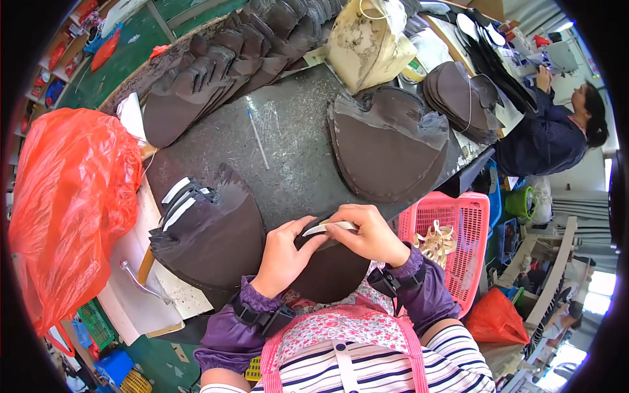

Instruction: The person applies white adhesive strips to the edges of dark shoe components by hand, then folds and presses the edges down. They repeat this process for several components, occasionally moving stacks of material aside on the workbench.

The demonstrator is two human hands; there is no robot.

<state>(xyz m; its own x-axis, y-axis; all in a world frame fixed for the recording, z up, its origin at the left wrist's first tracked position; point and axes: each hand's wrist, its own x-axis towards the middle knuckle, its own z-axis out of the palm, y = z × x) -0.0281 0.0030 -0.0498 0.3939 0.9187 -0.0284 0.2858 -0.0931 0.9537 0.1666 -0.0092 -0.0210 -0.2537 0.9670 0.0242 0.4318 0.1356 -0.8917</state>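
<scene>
My left hand (285, 255) and my right hand (368, 234) are close together at the table's near edge. Between them is a narrow white strip (317, 229), which both hands pinch along the upper edge of a dark brown rounded piece (333, 274). That piece hangs down in front of my apron, its top partly covered by my fingers. Left of my hands lies a stack of similar dark brown pieces (219, 242), with white strips (178, 206) on its upper edge. Another stack of brown pieces (390, 150) sits beyond my right hand.
A long row of overlapping brown pieces (196, 92) lines the table's far left. On the dark tabletop (295, 131) rests a pen (257, 137). A stained cream container (367, 46) stands behind. A red plastic bag (72, 203) is left, a pink basket (468, 242) right. A co-worker (550, 137) sits far right.
</scene>
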